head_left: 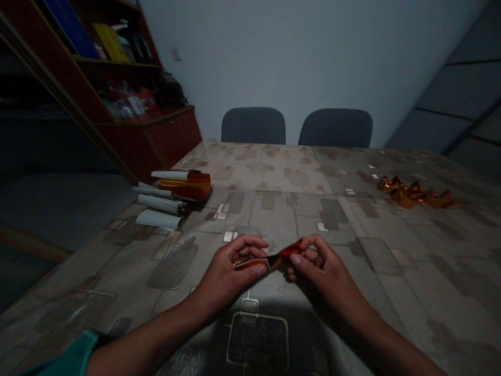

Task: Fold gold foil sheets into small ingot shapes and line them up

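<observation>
Between my two hands, just above the table, is a strip of shiny red and gold foil paper (pixel 288 250). My left hand (pixel 238 266) is closed on its left part, with the thumb along the near side and the fingers curled behind. On the right, my right hand (pixel 315 261) pinches the other end between thumb and fingers. The strip looks folded or twisted near its middle; its exact shape is hard to make out in the dim light.
Curled sheets of white-backed gold paper (pixel 191 188) lie at the left of the patterned tablecloth (pixel 250 214). Several crinkled gold foil pieces (pixel 415 193) rest at the far right. Two grey chairs (pixel 253 125) stand behind the table, and a wooden cabinet (pixel 156 136) is at the left.
</observation>
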Tool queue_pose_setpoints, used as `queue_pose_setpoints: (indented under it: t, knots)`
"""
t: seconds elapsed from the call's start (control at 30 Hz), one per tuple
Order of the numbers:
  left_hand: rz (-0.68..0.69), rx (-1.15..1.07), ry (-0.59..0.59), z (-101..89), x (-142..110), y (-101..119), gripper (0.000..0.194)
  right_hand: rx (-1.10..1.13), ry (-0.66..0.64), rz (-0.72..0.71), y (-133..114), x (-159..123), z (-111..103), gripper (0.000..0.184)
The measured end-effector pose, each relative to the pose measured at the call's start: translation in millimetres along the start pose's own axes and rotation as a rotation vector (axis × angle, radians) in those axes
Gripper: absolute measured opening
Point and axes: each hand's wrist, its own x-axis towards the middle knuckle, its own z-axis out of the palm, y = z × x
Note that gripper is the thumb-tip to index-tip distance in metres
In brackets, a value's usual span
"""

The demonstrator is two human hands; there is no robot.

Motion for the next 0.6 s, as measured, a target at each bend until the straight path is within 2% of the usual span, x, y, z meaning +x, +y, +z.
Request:
queue_pose_setpoints:
  t: [0.1, 0.2, 0.3, 0.43, 0.5, 0.6]
  knots:
    - [0.015, 0.001, 0.01, 0.9, -1.6, -0.7, 0.029, 0.036, 0.027, 0.002, -0.2, -0.5, 1.9, 0.04]
    - [0.008, -0.038, 0.068, 2.2, -1.8, -2.8, 0.028, 0.063, 0.096, -0.01, -2.8, -0.3, 4.5, 0.045]
    - [-0.02, -0.165, 0.092, 4.8, -1.3, -5.1, 0.041, 0.095, 0.164, -0.062, -4.5, 0.2, 5.4, 0.046]
    - [-0.125, -0.531, -0.032, 8.2, -1.4, -5.6, 0.054, 0.1, 0.23, -0.086, -5.9, -0.4, 4.5, 0.06]
    - [-0.152, -0.597, -0.051, 8.2, -1.8, -5.4, 0.05, 0.077, 0.245, -0.079, -6.6, -1.4, 4.3, 0.068]
    - [-0.112, -0.582, -0.074, 6.4, -2.9, -5.4, 0.048, 0.053, 0.266, -0.086, -5.8, -2.4, 4.0, 0.065]
